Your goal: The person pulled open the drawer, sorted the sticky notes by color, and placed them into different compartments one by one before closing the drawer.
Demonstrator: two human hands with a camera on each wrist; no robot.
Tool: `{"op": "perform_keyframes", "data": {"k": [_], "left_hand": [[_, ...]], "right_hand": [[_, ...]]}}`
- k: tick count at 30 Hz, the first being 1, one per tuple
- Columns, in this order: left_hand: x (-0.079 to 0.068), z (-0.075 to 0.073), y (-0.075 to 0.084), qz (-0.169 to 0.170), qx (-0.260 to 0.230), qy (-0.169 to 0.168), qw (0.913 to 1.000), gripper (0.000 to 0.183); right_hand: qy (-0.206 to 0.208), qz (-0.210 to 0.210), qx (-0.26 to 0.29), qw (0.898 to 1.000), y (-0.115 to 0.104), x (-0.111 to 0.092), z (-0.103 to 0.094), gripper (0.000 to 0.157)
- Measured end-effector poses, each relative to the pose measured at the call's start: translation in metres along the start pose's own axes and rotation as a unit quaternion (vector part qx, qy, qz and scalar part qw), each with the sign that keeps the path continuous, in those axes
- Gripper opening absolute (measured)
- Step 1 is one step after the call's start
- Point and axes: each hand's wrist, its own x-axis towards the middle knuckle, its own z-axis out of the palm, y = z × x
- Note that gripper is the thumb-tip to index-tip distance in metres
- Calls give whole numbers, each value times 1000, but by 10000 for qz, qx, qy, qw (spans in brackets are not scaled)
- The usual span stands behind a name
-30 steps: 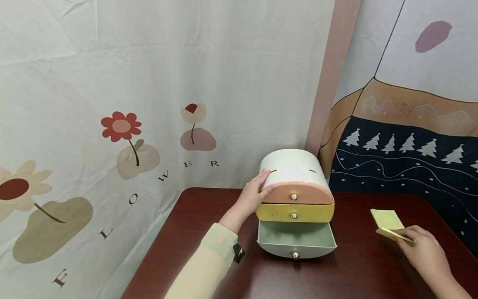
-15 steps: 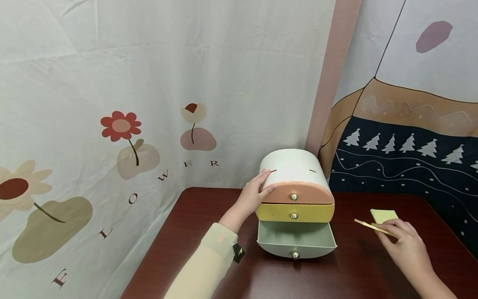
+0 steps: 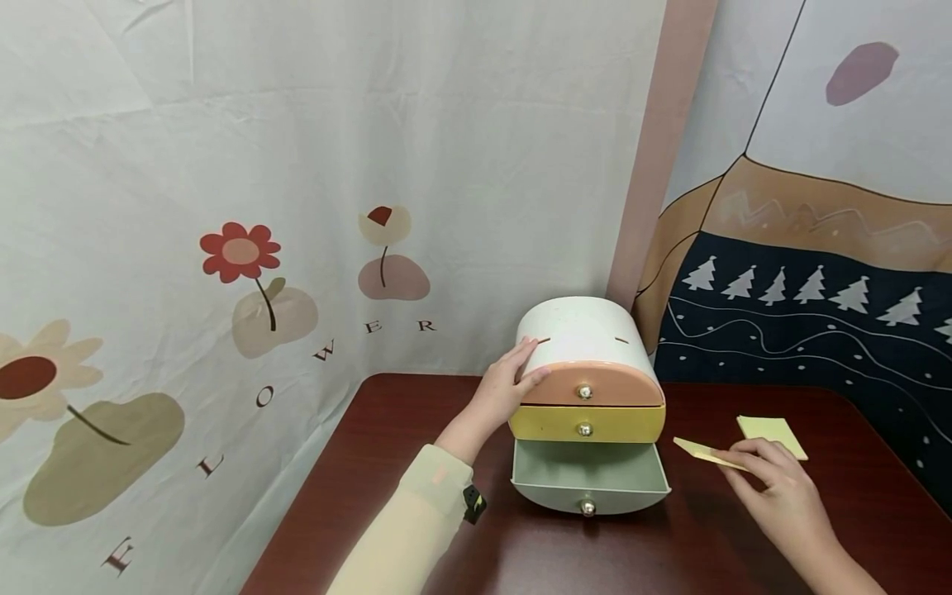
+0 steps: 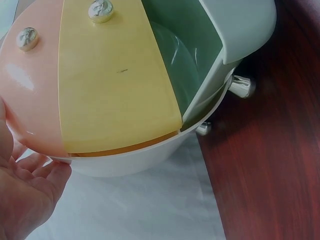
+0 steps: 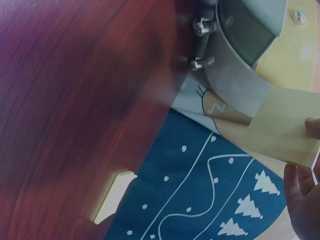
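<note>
A small cabinet [image 3: 580, 330] has a rounded white top, a closed peach drawer [image 3: 617, 385], a closed yellow drawer [image 3: 550, 423], and a green bottom drawer [image 3: 625, 499] pulled out, bare inside. My left hand [image 3: 500, 395] rests on its upper left side, thumb at the peach front; in the left wrist view the fingertips meet the shell's edge. Right of the cabinet, my right hand [image 3: 781, 492] pinches a pale yellow sticky note pad [image 5: 282, 127] between thumb and fingers, held above the table. Behind that hand a second yellow sticky note pad [image 3: 773, 434] lies flat.
The cabinet stands on a dark red-brown wooden table [image 3: 387, 463]. Close behind hang a white curtain [image 3: 461, 165] with printed flowers and a navy cloth [image 3: 803, 330] with white trees. In the right wrist view, metal feet [image 5: 202, 26] show under the cabinet.
My right hand has moved left toward the cabinet with the sticky note pad, uncovering more of the pad on the table. The left hand and cabinet have stayed put.
</note>
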Motion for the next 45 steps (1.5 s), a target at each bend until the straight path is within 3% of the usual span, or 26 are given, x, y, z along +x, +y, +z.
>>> {"op": "perform_keyframes", "data": {"k": [4,5,6,8,10,13,15,17,31,45], "left_hand": [[0,0,0,9,-5,-1,10000,65],[0,0,0,9,-2,-1,10000,65],[0,0,0,10,3,-3,10000,65],[0,1,0,5,18,-5,10000,65],[0,1,0,-10,22,-7,10000,64],[0,0,0,-25,33,-7,10000,65],[0,0,0,-3,34,3,10000,64],[0,0,0,13,31,11,10000,65],[-1,-1,1,0,10,-6,10000,64],[0,0,1,-16,-63,-6,10000,65]], "right_hand": [[87,-304,143,9994,-4,1,4,57],[108,-387,161,9991,-5,1,5,59],[119,-442,197,9988,-5,1,6,57],[80,-467,249,9986,-7,1,7,36],[9,-436,229,9988,-9,-1,8,34],[-84,-421,194,9989,-11,-2,11,35],[-107,-485,166,9986,-13,-3,12,55],[-97,-586,197,9980,-14,-4,14,56],[-375,-738,504,9953,-23,-7,24,52],[-195,-1401,987,9850,-33,-4,40,41]]}}
